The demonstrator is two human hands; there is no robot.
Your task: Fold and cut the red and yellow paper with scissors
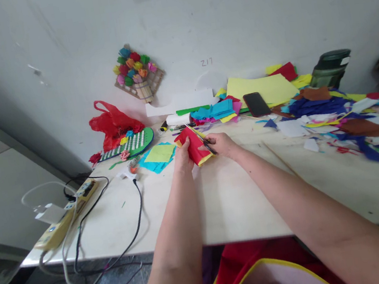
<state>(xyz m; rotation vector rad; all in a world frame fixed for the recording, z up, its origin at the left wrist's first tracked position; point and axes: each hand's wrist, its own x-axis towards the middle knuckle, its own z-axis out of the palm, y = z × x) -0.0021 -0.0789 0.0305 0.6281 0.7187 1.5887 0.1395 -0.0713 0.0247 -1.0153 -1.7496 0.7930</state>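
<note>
Red paper [197,146] is being pinched in the left hand [183,157]; the right hand [220,144] is gripping scissors [208,147] at the paper's edge. Cutting is apparently underway, calling for steady paper next. Left of both, a yellow sheet [160,154] is lying on the tabletop [235,202].

One head-worn view, forward and down from close above the table [231,202], toward the wall [245,18].

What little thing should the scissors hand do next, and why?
Maybe make one small snip: the right hand holds the scissors at the edge of the red sheet, which the left hand grips. Blur hides whether the scissors are open.
</note>
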